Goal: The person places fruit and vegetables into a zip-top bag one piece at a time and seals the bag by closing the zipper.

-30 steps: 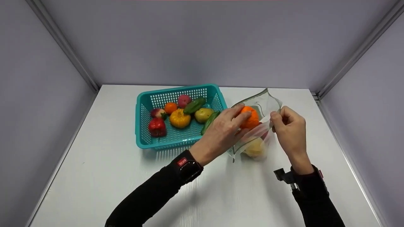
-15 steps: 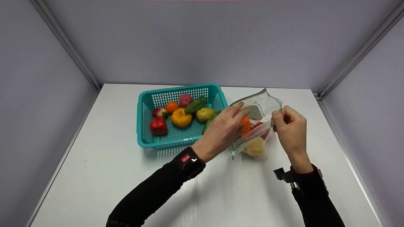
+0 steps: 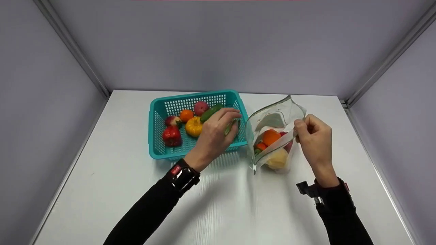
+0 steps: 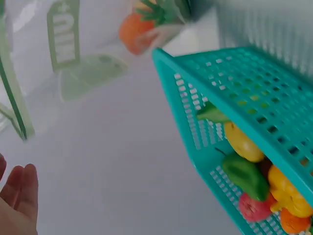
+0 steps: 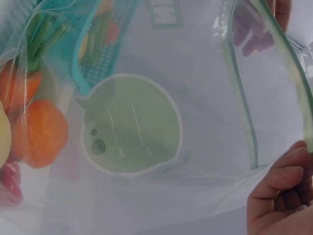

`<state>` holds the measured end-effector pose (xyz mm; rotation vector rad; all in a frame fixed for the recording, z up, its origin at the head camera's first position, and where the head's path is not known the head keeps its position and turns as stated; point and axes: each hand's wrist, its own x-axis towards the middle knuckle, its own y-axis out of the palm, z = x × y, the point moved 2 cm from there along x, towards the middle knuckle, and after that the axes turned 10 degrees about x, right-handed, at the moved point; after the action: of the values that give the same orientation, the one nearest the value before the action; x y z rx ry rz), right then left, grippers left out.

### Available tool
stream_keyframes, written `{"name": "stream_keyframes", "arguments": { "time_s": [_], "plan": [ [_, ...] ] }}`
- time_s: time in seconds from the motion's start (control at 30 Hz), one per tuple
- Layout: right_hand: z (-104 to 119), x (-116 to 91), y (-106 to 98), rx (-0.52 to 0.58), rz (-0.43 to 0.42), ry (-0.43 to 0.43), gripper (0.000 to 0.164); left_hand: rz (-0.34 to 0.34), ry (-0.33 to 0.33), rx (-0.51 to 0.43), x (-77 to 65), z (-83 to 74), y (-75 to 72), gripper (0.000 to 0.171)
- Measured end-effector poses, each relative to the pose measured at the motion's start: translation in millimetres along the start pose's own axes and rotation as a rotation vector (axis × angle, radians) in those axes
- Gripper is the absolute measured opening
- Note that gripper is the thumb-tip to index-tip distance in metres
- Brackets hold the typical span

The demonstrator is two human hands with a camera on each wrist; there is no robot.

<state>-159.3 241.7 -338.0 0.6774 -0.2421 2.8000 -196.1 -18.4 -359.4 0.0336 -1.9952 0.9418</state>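
My left hand (image 3: 214, 134) is over the right part of a teal plastic basket (image 3: 157, 157), fingers loosely bent and holding nothing. Under its fingers a green vegetable (image 3: 229, 128) shows partly; the rest is hidden. My right hand (image 3: 315, 141) pinches the edge of a clear zip bag (image 3: 281, 110), whose mouth gapes toward the basket. Inside the bag lie an orange (image 3: 271, 137), an orange-red piece with a green top (image 3: 261, 146), a pale yellow piece (image 3: 277, 158) and something red (image 3: 289, 145). In the right wrist view the right fingers (image 5: 281, 183) grip the green-edged rim.
In the basket are a red bell pepper (image 3: 172, 136), a yellow pumpkin (image 3: 194, 127), a small orange (image 3: 186, 115), a pink round fruit (image 3: 201, 108), a red-and-cream fruit (image 3: 172, 120) and a green pepper (image 3: 211, 112). Grey walls (image 3: 218, 47) enclose the white table (image 3: 102, 190).
The left hand lets go of the orange inside the bag and moves left, from the bag's mouth to over the basket. The right hand keeps its hold on the bag.
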Motion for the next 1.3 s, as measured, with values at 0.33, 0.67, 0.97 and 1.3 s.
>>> {"name": "stream_keyframes", "arguments": {
  "time_s": [0.33, 0.67, 0.97, 1.3],
  "plan": [
    [-1, -3, -5, -0.002, -0.025, 0.010, 0.033, 0.183, -0.204, 0.196, -23.0, 53.9, -22.7, 0.022],
    [-3, -5, -6, -0.015, -0.025, 0.017, 0.031, 0.506, -0.469, 0.341, -40.5, 109.5, -30.2, 0.037],
    [-3, -7, -5, -0.002, -0.017, 0.023, 0.031, 0.700, -0.555, 0.429, -57.7, 138.7, -24.8, 0.046],
    [-5, -8, -5, 0.006, -0.017, 0.029, 0.033, 0.802, -0.648, 0.468, -65.5, 158.5, -15.8, 0.049]
  ]
}}
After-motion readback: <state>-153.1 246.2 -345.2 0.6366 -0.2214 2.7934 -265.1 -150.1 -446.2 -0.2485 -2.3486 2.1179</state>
